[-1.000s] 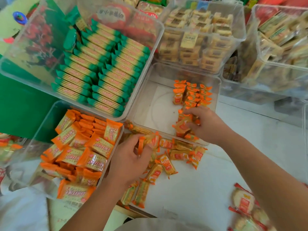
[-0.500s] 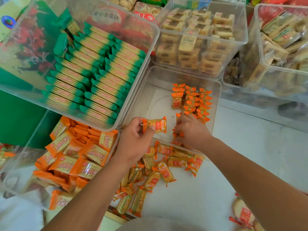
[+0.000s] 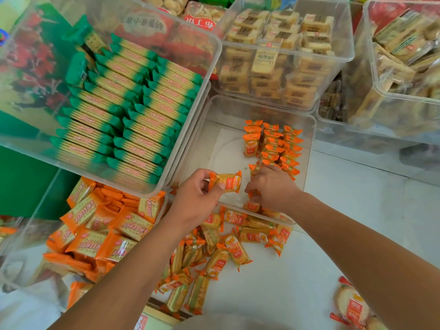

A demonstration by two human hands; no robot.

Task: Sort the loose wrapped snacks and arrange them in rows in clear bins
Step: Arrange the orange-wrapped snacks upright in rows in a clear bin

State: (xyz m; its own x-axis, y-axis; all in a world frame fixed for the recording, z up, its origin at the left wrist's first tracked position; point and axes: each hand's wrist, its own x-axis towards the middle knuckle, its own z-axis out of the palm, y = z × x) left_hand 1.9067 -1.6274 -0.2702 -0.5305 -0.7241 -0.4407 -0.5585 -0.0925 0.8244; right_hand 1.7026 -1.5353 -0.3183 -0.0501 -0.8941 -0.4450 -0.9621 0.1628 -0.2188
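Observation:
My left hand (image 3: 195, 198) pinches one small orange-and-yellow wrapped snack (image 3: 227, 182) over the near edge of the middle clear bin (image 3: 262, 108). Inside that bin, rows of the same orange snacks (image 3: 276, 146) stand on edge at the right side. My right hand (image 3: 271, 186) reaches into the bin with curled fingers at the near end of those rows, on snacks there; what it holds is hidden. A loose pile of the same snacks (image 3: 228, 248) lies on the white table in front of the bin.
A bin of green-ended cracker packs (image 3: 133, 110) sits at the left, overlapping a bin of larger orange cracker packs (image 3: 104, 229). Bins of beige cakes (image 3: 285, 51) and other snacks (image 3: 404, 55) stand behind. Red-wrapped round snacks (image 3: 352, 306) lie at the lower right.
My left hand picked one snack from the loose pile and lifted it over the bin's near edge. My right hand stayed at the near end of the rows.

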